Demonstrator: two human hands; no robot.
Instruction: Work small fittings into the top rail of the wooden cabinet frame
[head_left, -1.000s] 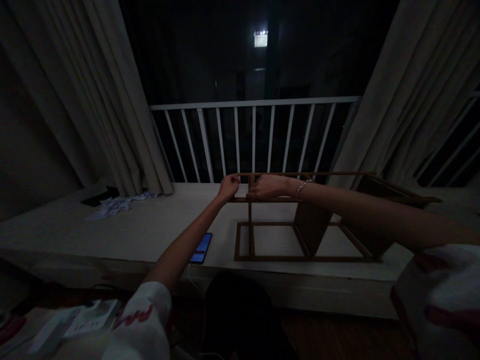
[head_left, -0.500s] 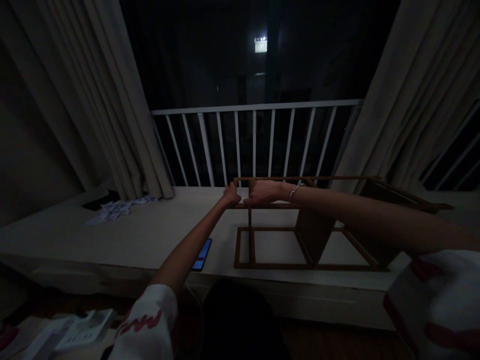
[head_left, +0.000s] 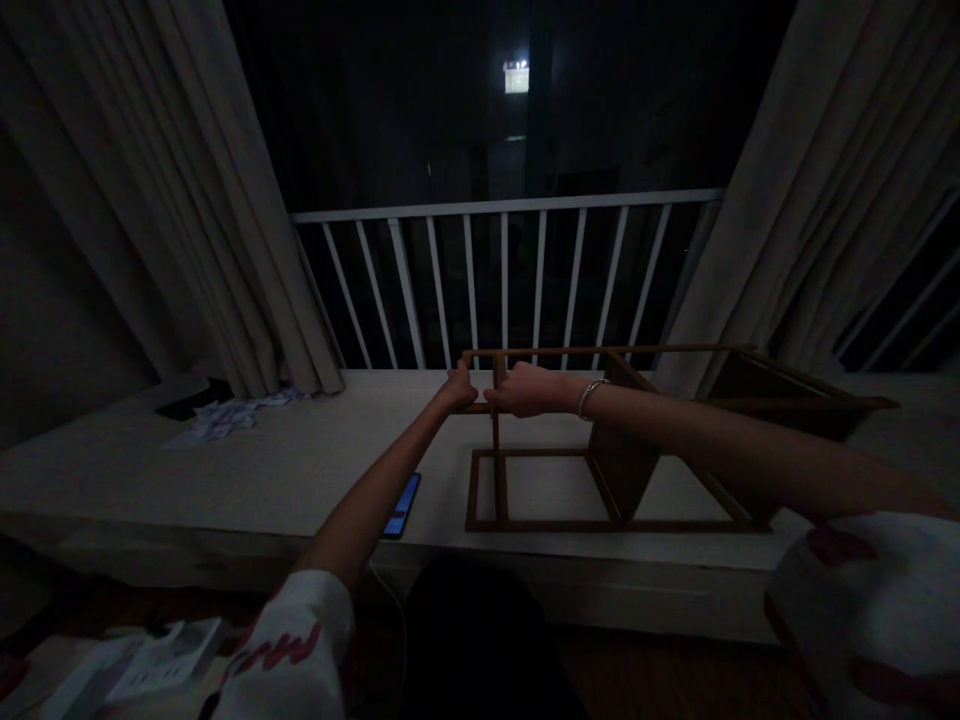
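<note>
A brown wooden shelf rack (head_left: 559,526) lies on its side on the pale window ledge, its slatted frame and shelf panels facing me. My left hand (head_left: 459,388) is closed round the upper left end of the frame. Just right of it, my right hand (head_left: 523,388) is a fist at the crossbar near that same end, a silver bracelet (head_left: 590,397) on the wrist. Whatever its fingertips pinch is too small and dark to make out. My right forearm passes in front of the rack and hides part of its shelves.
A lit phone (head_left: 402,506) lies on the ledge (head_left: 315,480) by my left forearm. Crumpled papers (head_left: 225,420) are at the far left. White railing (head_left: 502,207) and curtains (head_left: 202,200) stand behind. A white power strip (head_left: 169,662) sits at the lower left.
My right fist has lifted and turned slightly at the crossbar. My left hand keeps its place on the frame. The whole view has shifted a little.
</note>
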